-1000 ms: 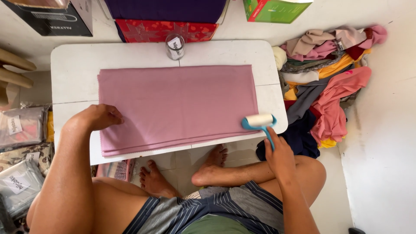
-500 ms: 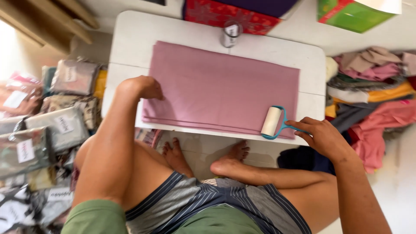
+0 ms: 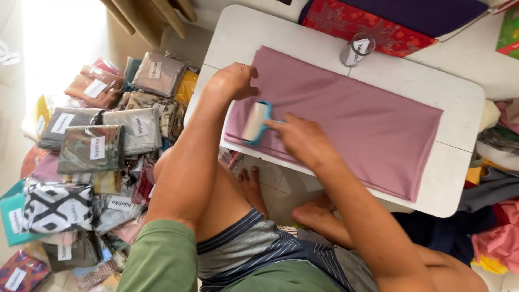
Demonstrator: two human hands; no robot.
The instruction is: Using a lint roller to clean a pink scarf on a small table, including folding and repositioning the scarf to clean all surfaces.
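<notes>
The right hand (image 3: 304,139) grips the blue handle of a lint roller (image 3: 255,122), fingers curled around it with the forefinger stretched along the handle toward the roll; the pale roll lies on the left end of a folded mauve cloth (image 3: 346,111), near that end's front edge. The left hand (image 3: 233,81) rests on the same end of the cloth just behind the roller, its fingers bent loosely and pressed down on the fabric, grasping nothing. The cloth is spread flat across a small white table (image 3: 457,86) and covers most of its top. A small glass jar (image 3: 356,50) stands on the table just beyond the cloth's far edge. Behind the table lies a red patterned fabric (image 3: 351,21) under a dark purple one. On the floor to the left are many packaged fabrics in clear bags (image 3: 102,146), and to the right a heap of loose clothes (image 3: 497,184).
</notes>
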